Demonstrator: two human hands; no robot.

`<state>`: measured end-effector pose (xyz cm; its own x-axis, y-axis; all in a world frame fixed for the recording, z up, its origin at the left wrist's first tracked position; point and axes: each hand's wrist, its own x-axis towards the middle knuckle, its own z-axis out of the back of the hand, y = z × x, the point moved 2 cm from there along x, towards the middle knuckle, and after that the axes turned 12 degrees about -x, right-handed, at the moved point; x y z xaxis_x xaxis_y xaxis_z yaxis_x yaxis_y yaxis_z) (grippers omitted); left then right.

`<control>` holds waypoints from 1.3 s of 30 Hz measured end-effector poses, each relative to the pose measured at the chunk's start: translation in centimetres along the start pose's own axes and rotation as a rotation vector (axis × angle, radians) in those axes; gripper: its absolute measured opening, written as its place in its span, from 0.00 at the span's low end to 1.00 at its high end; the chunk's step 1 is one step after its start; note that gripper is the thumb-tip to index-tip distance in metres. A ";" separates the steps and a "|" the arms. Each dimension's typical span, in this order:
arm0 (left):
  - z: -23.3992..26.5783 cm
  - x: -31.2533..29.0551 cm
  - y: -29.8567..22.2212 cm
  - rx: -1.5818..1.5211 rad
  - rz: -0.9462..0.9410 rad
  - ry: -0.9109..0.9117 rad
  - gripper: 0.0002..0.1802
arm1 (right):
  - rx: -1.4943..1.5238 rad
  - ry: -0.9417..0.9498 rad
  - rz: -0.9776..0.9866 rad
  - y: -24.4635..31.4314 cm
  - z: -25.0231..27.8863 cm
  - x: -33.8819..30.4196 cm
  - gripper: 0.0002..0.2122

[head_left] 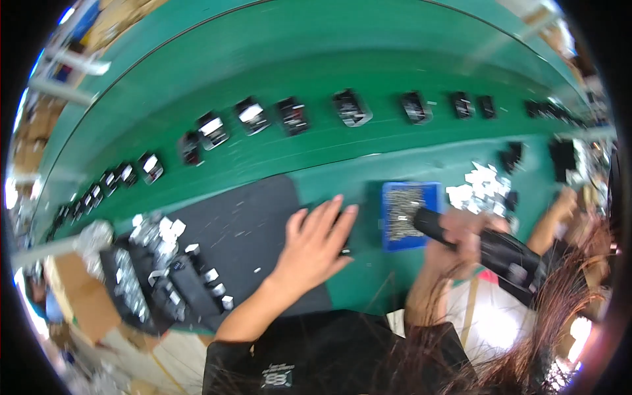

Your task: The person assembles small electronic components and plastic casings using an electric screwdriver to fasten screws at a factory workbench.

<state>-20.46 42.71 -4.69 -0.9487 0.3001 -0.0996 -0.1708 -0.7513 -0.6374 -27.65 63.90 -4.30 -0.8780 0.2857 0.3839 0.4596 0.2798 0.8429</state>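
Observation:
My right hand (461, 240) is closed around a black cylindrical tool (510, 257), which looks like a power screwdriver. Its dark nose points left, over a blue tray (430, 189) full of small metal screws (403, 209). Left of the tray, my left hand (316, 247) lies palm down with its fingers stretched and apart, at the edge of a dark grey mat (224, 230). A small dark object (345, 249) shows partly between its thumb and forefinger; the rest is covered by the hand, and motion blurs it.
Several black packaged units (293, 116) line the green belt beyond the bench. Small white pieces (480, 187) lie right of the tray. Black parts (191, 283) and clear bags (130, 286) crowd the left, beside a cardboard box (82, 289). Another person's hand (565, 203) works at right.

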 end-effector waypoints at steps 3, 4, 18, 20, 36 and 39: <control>2.2 -2.4 -1.2 -0.188 -0.027 -0.145 0.44 | 0.123 0.050 -0.052 3.2 1.3 0.8 0.18; 2.7 -4.2 -0.6 -0.173 0.029 -0.196 0.38 | 0.062 0.011 -0.054 3.6 1.8 0.9 0.18; 4.2 -21.0 1.8 0.315 0.750 -0.351 0.14 | 0.207 0.148 -0.140 3.7 1.0 0.8 0.11; 3.5 -21.0 1.4 0.303 0.701 -0.387 0.14 | 0.183 0.129 -0.105 3.6 0.2 0.6 0.16; 1.5 -14.0 2.0 -0.292 0.484 -0.420 0.10 | 0.078 0.076 -0.065 5.0 0.3 0.5 0.19; 2.0 -8.1 0.7 -0.335 0.226 -0.449 0.10 | 0.080 0.076 -0.093 5.6 -0.1 0.6 0.19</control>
<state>-13.43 38.57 -2.81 -0.9838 -0.1775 0.0247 0.0723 -0.5193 -0.8515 -25.59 65.57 0.72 -0.9236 0.1858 0.3355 0.3822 0.3745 0.8448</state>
